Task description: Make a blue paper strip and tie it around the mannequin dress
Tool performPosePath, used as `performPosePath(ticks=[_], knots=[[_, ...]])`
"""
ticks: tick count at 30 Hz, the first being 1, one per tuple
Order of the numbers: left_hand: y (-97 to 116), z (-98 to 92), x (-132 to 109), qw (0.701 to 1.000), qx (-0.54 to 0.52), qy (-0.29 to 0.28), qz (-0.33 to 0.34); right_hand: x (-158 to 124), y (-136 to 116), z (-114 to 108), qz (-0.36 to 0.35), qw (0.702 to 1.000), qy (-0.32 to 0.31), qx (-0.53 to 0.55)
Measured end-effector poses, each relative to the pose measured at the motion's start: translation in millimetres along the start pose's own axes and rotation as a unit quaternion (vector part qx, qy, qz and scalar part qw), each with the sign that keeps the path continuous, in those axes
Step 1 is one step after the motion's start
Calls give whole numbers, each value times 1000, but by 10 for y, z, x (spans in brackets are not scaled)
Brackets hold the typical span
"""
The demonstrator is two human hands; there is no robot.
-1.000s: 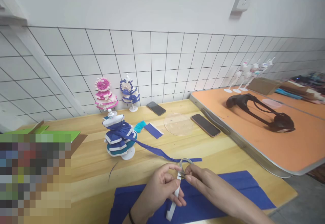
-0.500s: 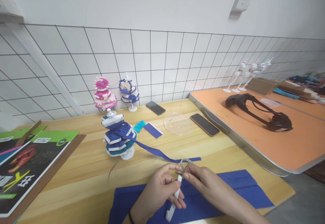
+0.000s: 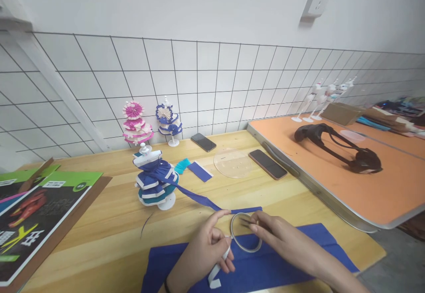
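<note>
My left hand [image 3: 210,248] is closed, the thumb pinching a white tape strip [image 3: 215,273] whose folded lower end hangs over the blue cloth [image 3: 292,248]. A thin, pale tape roll [image 3: 247,251] forms a ring between my hands. My right hand [image 3: 274,235] is closed, its thumb and forefinger at the roll's right side with a small dark pointed tool [image 3: 245,221] that I cannot make out fully. Just beyond lies a long blue ribbon [image 3: 199,199], running to the blue and white dress on a small mannequin [image 3: 156,182].
Behind stand a pink dressed mannequin [image 3: 134,125] and a blue dressed one [image 3: 169,127]. Two phones [image 3: 203,142] [image 3: 268,163], a clear disc [image 3: 232,163] and blue scraps [image 3: 200,171] lie beyond. Books [image 3: 56,213] are left; a black headset [image 3: 338,147] rests on an orange table [image 3: 392,195].
My hands have moved apart. The roll has come lower and now shows as a full ring, and the strip in my left hand no longer stretches across to my right fingers.
</note>
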State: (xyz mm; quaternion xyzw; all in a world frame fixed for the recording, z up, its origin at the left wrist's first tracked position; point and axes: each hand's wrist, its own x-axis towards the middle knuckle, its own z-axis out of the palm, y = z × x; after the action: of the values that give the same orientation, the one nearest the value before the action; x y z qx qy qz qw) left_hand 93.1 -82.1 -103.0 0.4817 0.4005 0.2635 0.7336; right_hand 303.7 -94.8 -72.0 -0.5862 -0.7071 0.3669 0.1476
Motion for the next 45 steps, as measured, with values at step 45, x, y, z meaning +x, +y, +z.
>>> performPosePath(ticks=[45], knots=[[58, -418, -512, 953, -175, 105, 225, 594, -1090, 572, -159, 911, -14, 379]])
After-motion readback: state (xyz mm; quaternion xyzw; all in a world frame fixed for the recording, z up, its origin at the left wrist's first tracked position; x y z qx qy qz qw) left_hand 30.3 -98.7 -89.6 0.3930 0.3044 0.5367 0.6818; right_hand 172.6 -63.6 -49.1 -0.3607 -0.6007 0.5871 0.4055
